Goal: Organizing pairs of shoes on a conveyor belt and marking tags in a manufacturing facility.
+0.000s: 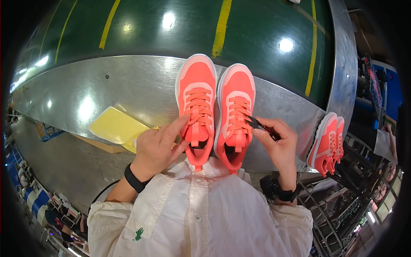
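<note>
Two coral sneakers with pale pink toe trim and white soles lie side by side in front of me, toes pointing away. My left hand [156, 145] grips the collar and lace edge of the left sneaker [197, 77] between thumb and fingers. In my right hand [278, 139] is a small black pointed hand tool [254, 123], its exact kind partly hidden by my fingers. The tool's tip touches the orange laces of the right sneaker [236, 83]. Both heels are close to my shirt.
A metal ledge [141, 81] borders the green conveyor belt [171, 38] with yellow stripes. A yellow sheet [113, 126] lies left of my left hand. Another pair of coral sneakers [326, 143] stands at the ledge's right end, near a metal rack [325, 205].
</note>
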`<state>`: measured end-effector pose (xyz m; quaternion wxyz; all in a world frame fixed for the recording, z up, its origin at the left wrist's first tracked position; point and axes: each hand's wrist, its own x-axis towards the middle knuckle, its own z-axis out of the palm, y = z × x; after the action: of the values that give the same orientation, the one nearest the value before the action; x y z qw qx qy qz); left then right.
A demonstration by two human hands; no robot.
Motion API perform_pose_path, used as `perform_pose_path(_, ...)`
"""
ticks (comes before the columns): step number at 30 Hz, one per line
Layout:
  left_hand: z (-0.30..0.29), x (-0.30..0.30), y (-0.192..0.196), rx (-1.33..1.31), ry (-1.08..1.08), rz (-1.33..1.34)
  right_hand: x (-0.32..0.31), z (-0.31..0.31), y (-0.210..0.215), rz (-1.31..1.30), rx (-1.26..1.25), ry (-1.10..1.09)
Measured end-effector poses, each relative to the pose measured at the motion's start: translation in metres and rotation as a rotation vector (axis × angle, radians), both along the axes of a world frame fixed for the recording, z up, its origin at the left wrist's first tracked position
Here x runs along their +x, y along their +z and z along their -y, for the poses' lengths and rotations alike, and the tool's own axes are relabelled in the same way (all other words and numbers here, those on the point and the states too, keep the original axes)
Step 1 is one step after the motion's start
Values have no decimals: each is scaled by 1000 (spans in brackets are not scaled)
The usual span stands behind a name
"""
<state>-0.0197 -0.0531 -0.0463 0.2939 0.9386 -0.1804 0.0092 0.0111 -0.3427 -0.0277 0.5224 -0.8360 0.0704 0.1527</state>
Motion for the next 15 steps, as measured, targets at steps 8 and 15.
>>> perform_pose_path(8,1,-5,-4,5,109,-50,12,4,-2,-101,117,70)
perform_pose_path(15,4,-6,-2,-1,144,-85,-31,42,-56,48,-50,-318)
